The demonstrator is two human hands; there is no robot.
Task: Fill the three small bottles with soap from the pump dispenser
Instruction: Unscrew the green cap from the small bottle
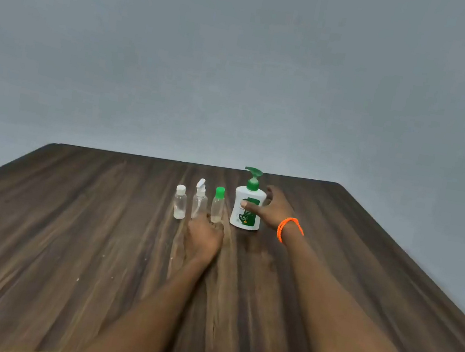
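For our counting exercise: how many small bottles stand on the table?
3, in a row left of the pump dispenser: white-capped bottle leftmost, spray-top bottle in the middle, green-capped bottle beside the dispenser. None seems hidden.

Dark wood-grain surface point(62, 240) here, and four bottles stand upright on it in a row. The white pump dispenser point(247, 208) with the green pump anchors the line. Just left of it, a green-capped small bottle point(217, 205), then a clear spray bottle point(199, 201), then a white-capped small bottle point(180, 202) farthest away.
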